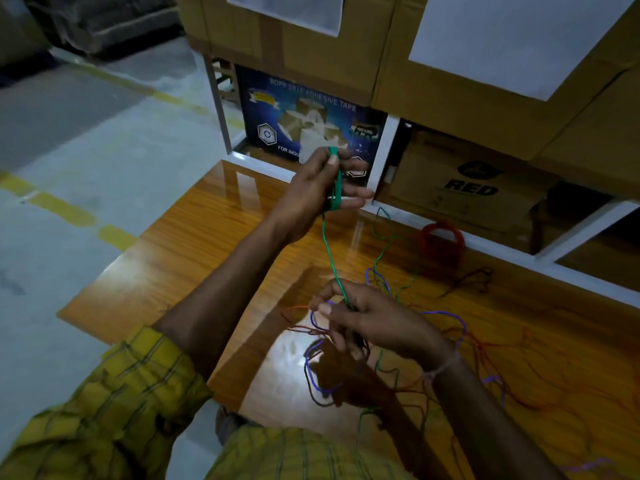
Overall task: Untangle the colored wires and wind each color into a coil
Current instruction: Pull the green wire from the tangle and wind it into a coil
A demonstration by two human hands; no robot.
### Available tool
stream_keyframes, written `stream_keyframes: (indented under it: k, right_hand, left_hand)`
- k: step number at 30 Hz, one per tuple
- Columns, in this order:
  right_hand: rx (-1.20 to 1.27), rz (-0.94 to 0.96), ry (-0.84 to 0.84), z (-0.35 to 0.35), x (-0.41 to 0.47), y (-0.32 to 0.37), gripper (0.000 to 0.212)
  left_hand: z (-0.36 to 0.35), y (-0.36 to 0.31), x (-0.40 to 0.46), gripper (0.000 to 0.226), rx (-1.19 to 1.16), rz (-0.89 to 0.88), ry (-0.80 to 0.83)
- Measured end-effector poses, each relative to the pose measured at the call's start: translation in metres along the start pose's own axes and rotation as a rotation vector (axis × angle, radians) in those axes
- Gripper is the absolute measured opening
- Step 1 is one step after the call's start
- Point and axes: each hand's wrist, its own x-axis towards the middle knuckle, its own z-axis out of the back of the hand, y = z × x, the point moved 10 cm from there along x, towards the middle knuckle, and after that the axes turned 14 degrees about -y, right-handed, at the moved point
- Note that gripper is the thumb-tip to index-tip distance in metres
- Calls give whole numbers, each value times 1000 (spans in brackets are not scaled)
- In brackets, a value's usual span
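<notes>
Yellow checked sleeves (114, 403) frame the bottom edge, at six o'clock. Just beyond, the right hand (374, 320) hovers above the glossy orange wood-grain worktop (194, 258), its thumb and fingers curled, pinching the green wire (330, 258). That thin strand runs taut toward twelve o'clock to the left hand (322, 185), whose spread fingers carry a green coil (335, 183) wound around them, thumb pressed against the loops. Under and around the right hand lies a loose tangle (433, 344) of blue, red, green and dark wires, sprawling toward four o'clock. One finished red coil (441, 244), a rounded bundle, rests on the worktop at two o'clock, near the white frame (388, 157) along the far edge. Behind that frame stand a blue tape carton (277, 116) and brown cardboard boxes (485, 109), two bearing white labels. At nine o'clock spreads a grey concrete floor (69, 161) with yellow painted lines.
</notes>
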Motion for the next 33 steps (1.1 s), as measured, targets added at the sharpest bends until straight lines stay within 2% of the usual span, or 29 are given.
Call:
stream_keyframes:
  k: [4, 7, 9, 12, 15, 18, 21, 23, 24, 25, 27, 29, 31, 33]
  right_hand:
    - [-31, 210, 29, 23, -23, 38, 22]
    - [194, 380, -131, 69, -33, 72, 17]
    - [441, 441, -174, 101, -36, 84, 21]
    - [735, 426, -79, 126, -29, 85, 33]
    - [861, 344, -108, 144, -8, 72, 41]
    - [762, 260, -355, 168, 21, 49, 35]
    - [455, 174, -574, 175, 50, 17, 30]
    - [298, 146, -595, 157, 59, 1, 47]
    - [260, 131, -594, 146, 60, -8, 56]
    - [231, 125, -585, 134, 60, -14, 54]
    - [167, 108, -540, 105, 54, -22, 34]
    - [101, 79, -484, 77, 44, -24, 34]
    - [29, 82, -369, 50, 29, -18, 36]
    - [-59, 91, -217, 29, 10, -7, 29]
  left_hand:
    - [-7, 15, -10, 34, 335, -86, 105]
    - [-11, 24, -23, 29, 523, -143, 199]
    - [-9, 33, -32, 28, 499, -94, 241]
    - [-15, 35, -50, 28, 315, 1, 316]
    - [-26, 32, -67, 36, 141, 113, 402]
    - [-36, 27, -85, 39, -1, 222, 489]
    - [-47, 14, -103, 41, -186, 295, 569]
    - [-51, 0, -106, 43, -317, 295, 564]
    - [-52, -7, -105, 44, -375, 288, 545]
    - [-52, -14, -103, 45, -422, 278, 517]
    - [-50, -23, -95, 45, -435, 232, 448]
    - [-46, -24, -83, 47, -375, 179, 363]
    - [-40, -15, -71, 48, -292, 150, 272]
    - [-34, -5, -60, 45, -130, 83, 194]
